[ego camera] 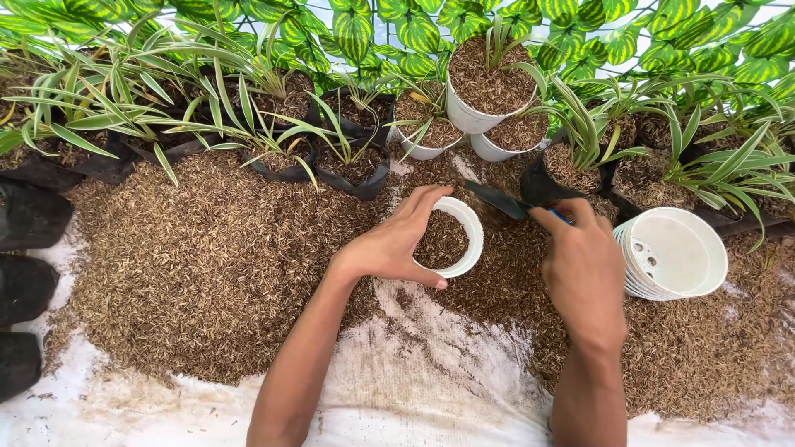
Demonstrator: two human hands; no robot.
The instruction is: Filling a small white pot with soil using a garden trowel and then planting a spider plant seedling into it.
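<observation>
Left hand (396, 242) grips the rim of a small round white plastic pot (451, 237), part-filled, sitting tilted on the brown husk heap (207, 265); right hand (582, 269) is closed on a dark-bladed trowel (497, 199) just above it; a tipped blade could likely spill husk outside the rim

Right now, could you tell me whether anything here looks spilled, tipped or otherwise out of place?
The stack of empty white pots lies tipped on its side at the right, drain holes showing. Brown husk mix is heaped loose across the white sheet, thinning to scattered bits near its edge.
</observation>
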